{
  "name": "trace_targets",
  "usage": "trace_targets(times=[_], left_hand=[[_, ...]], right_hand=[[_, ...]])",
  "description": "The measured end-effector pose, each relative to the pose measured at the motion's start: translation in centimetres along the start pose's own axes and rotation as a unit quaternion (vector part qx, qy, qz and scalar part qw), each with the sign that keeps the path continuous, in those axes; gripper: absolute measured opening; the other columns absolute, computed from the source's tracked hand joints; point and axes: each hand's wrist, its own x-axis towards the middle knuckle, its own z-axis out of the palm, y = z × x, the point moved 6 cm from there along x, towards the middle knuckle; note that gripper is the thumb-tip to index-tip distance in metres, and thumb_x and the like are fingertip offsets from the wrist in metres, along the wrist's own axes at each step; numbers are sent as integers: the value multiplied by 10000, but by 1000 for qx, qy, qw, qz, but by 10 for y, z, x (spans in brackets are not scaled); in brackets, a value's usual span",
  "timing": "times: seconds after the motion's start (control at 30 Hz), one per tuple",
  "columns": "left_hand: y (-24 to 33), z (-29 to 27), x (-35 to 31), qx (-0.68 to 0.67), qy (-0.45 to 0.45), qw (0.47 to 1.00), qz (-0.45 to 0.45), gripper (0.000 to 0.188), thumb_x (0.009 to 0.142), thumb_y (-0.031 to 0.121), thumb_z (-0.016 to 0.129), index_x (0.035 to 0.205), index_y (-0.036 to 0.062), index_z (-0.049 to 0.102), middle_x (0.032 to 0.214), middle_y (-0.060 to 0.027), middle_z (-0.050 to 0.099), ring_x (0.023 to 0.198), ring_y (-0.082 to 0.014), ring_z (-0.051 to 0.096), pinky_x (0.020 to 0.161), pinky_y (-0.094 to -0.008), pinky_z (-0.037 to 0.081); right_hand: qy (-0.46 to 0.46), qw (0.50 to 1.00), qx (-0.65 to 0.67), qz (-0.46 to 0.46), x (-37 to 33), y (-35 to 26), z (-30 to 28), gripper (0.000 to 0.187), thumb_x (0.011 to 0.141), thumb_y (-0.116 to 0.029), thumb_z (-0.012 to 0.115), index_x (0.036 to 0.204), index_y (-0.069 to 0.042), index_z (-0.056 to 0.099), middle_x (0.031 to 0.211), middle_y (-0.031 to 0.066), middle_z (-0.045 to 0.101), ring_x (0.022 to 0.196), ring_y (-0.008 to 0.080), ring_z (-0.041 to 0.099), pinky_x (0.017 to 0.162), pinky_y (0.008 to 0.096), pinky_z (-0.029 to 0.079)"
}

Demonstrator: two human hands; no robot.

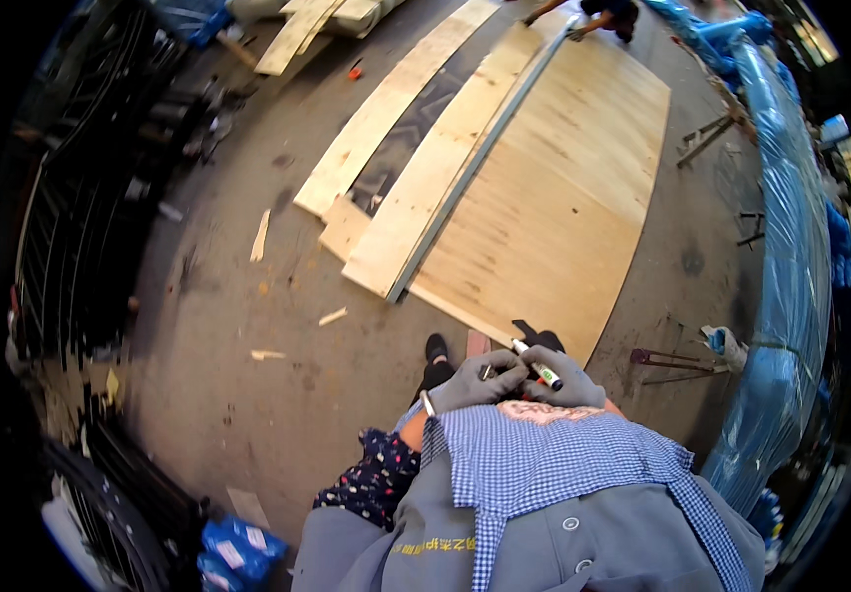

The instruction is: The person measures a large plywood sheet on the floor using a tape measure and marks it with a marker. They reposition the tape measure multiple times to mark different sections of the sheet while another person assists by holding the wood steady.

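Both my hands, in grey gloves, are close together in front of my checked apron. My right hand (573,383) is closed around a white marker pen (548,376) with a dark end. My left hand (475,385) is closed beside it, with a small dark cylinder (487,372) showing at its fingers; its kind is too small to tell. Just beyond my hands lies a large plywood sheet (554,207). Along it runs a long grey metal bar (486,148), near the sheet's left side. At the far end, another person's gloved hand (575,34) touches the bar.
Narrow plywood strips (386,104) lie left of the sheet, with wood scraps (261,235) on the floor (218,326). Dark metal racks (70,227) line the left. Blue plastic-wrapped stock (790,237) and a small stand (677,361) are on the right. Blue packages (238,553) lie lower left.
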Motion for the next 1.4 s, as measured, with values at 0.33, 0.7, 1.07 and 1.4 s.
trace_targets(times=[0.33,0.7,1.07,1.4], left_hand=[[38,-23,56,-34,98,994,31,232,934,230,600,1005,14,647,832,3,629,766,-57,558,684,-211,459],[76,-17,191,-226,295,928,20,288,958,331,554,945,55,631,707,17,538,549,-25,455,490,-169,369],[107,-36,216,-272,450,850,31,345,954,407,532,861,81,596,666,48,500,497,-20,413,437,-167,311],[109,-113,178,-231,662,712,41,344,964,401,485,803,97,505,587,42,397,450,-31,350,388,-196,264]], right_hand=[[-80,996,-35,5,86,-15,-61,369,786,-144,680,1110,-8,568,1011,142,639,954,250,631,829,337,486],[-220,970,-2,-106,206,39,-180,326,746,-116,668,1043,-14,579,959,148,635,903,291,633,786,344,486],[-355,932,17,-65,277,34,-199,288,867,-226,654,1092,-65,573,957,103,643,882,220,638,795,313,493],[-277,893,-350,-54,457,84,-143,317,813,-268,588,1101,-137,569,955,144,664,905,348,634,737,444,497]])
